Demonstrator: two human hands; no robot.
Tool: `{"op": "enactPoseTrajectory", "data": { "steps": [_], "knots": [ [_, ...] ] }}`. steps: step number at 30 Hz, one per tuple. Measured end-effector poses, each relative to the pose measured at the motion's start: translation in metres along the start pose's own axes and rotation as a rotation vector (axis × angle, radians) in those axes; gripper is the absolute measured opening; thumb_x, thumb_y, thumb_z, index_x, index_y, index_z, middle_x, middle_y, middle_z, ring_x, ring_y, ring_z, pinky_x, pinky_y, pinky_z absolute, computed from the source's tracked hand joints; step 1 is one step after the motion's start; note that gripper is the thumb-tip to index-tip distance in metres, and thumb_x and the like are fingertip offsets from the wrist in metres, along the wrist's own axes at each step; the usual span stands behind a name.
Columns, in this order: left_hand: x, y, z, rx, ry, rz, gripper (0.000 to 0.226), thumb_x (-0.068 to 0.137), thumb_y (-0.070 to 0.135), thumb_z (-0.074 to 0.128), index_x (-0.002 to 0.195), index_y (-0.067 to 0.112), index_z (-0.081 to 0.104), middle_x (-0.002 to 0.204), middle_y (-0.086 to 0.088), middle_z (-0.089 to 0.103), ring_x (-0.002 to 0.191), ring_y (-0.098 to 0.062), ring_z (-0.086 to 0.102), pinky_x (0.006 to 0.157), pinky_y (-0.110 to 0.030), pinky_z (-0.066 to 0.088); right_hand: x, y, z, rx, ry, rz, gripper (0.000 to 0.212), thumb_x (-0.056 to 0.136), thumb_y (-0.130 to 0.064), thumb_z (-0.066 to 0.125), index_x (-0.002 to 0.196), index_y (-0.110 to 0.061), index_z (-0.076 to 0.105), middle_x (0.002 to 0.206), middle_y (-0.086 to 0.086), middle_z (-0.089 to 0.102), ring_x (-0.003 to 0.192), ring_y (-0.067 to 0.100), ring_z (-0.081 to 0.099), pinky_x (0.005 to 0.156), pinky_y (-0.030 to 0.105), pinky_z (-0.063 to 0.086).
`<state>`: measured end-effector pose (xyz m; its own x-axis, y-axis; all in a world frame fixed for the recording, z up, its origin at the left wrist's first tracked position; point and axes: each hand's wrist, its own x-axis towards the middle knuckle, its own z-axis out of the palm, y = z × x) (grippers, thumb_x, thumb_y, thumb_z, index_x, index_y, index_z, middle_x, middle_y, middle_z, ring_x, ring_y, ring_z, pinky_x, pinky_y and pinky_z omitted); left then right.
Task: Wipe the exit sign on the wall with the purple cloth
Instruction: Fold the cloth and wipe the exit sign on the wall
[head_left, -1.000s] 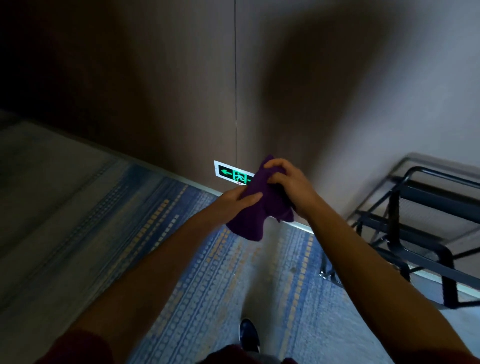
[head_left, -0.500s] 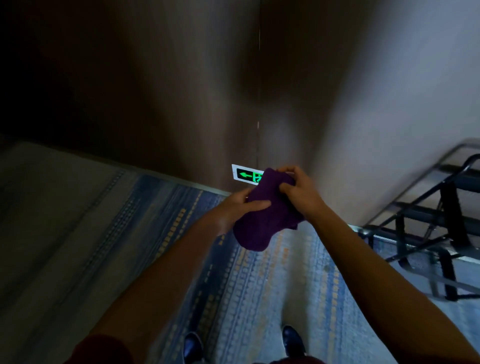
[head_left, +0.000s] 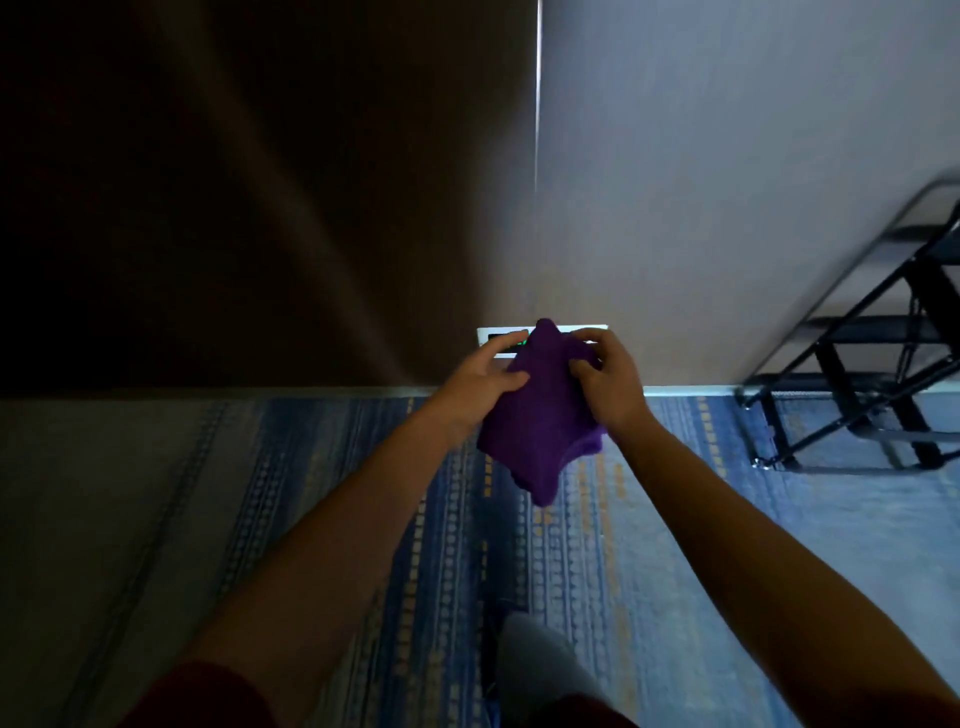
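Note:
The purple cloth hangs bunched between both hands in the middle of the view. My left hand grips its left side and my right hand grips its right side near the top. Behind the cloth, low on the wall just above the floor, sits the white-framed exit sign. Only its left end and a thin strip of its top right edge show; the cloth and hands cover the middle. The cloth's tip overlaps the sign, and I cannot tell whether it touches it.
A black metal folding rack stands against the wall at the right. Blue patterned carpet covers the floor. The wall to the left is dark. A vertical seam runs up the wall above the sign. My leg shows at the bottom.
The view has swung to face the wall squarely and come closer. Both hands kept the cloth and now hold it in front of the sign, hiding more of its green arrow.

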<state>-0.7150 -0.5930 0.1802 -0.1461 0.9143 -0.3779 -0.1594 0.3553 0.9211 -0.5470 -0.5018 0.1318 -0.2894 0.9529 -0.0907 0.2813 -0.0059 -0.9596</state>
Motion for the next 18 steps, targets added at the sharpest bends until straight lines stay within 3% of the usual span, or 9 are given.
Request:
{"op": "enactPoseTrajectory", "data": {
  "steps": [2, 3, 5, 7, 12, 15, 18],
  "knots": [
    [0.010, -0.001, -0.007, 0.021, 0.006, 0.022, 0.055, 0.094, -0.007, 0.058, 0.135, 0.029, 0.061, 0.111, -0.019, 0.073, 0.095, -0.031, 0.072, 0.086, -0.041, 0.060, 0.002, 0.008, 0.013, 0.016, 0.053, 0.005, 0.029, 0.091, 0.000, 0.063, 0.115, -0.016, 0.061, 0.108, 0.007, 0.070, 0.103, 0.030, 0.068, 0.080, 0.020, 0.054],
    [0.017, -0.006, -0.014, 0.049, 0.006, 0.030, 0.055, 0.094, -0.007, 0.058, 0.134, 0.031, 0.062, 0.115, -0.020, 0.072, 0.100, -0.036, 0.071, 0.092, -0.046, 0.059, 0.005, 0.014, 0.024, 0.027, 0.083, 0.025, 0.029, 0.092, -0.001, 0.065, 0.115, -0.018, 0.061, 0.109, 0.006, 0.069, 0.104, 0.030, 0.068, 0.080, 0.019, 0.053],
    [0.029, -0.012, -0.025, 0.109, 0.028, 0.035, 0.056, 0.094, -0.006, 0.059, 0.127, 0.039, 0.064, 0.120, -0.020, 0.072, 0.107, -0.042, 0.069, 0.096, -0.054, 0.056, 0.012, 0.025, 0.047, 0.059, 0.136, 0.087, 0.028, 0.093, -0.007, 0.068, 0.119, -0.015, 0.062, 0.113, 0.008, 0.069, 0.107, 0.031, 0.068, 0.087, 0.033, 0.056],
    [0.040, -0.016, -0.042, 0.143, 0.061, 0.024, 0.057, 0.093, -0.003, 0.059, 0.124, 0.045, 0.064, 0.117, -0.012, 0.074, 0.105, -0.037, 0.072, 0.093, -0.054, 0.058, 0.023, 0.031, 0.074, 0.068, 0.249, 0.135, 0.034, 0.093, -0.014, 0.072, 0.124, -0.010, 0.061, 0.120, 0.011, 0.070, 0.109, 0.030, 0.068, 0.095, 0.045, 0.057],
    [0.083, -0.008, -0.100, 0.283, 0.061, 0.003, 0.061, 0.094, 0.006, 0.059, 0.132, 0.055, 0.054, 0.117, 0.003, 0.071, 0.103, -0.023, 0.072, 0.090, -0.045, 0.061, 0.050, 0.030, 0.156, 0.083, 0.504, 0.213, 0.038, 0.093, -0.036, 0.069, 0.125, -0.016, 0.062, 0.124, 0.007, 0.063, 0.117, 0.025, 0.061, 0.099, 0.046, 0.051],
    [0.114, 0.004, -0.131, 0.379, 0.058, 0.007, 0.055, 0.094, 0.006, 0.059, 0.130, 0.048, 0.056, 0.114, -0.008, 0.074, 0.098, -0.029, 0.073, 0.089, -0.049, 0.060, 0.068, 0.024, 0.194, 0.258, 0.468, 0.303, 0.032, 0.099, -0.036, 0.058, 0.124, -0.016, 0.063, 0.122, 0.009, 0.066, 0.114, 0.027, 0.064, 0.097, 0.050, 0.054],
    [0.138, 0.018, -0.155, 0.493, 0.019, 0.061, 0.042, 0.095, 0.009, 0.059, 0.112, 0.047, 0.056, 0.108, -0.010, 0.074, 0.093, -0.031, 0.073, 0.086, -0.055, 0.060, 0.090, 0.004, 0.223, 0.660, 0.315, 0.423, 0.051, 0.094, -0.054, 0.049, 0.128, -0.018, 0.063, 0.122, 0.011, 0.070, 0.110, 0.027, 0.069, 0.089, 0.047, 0.061]
  ]
}}
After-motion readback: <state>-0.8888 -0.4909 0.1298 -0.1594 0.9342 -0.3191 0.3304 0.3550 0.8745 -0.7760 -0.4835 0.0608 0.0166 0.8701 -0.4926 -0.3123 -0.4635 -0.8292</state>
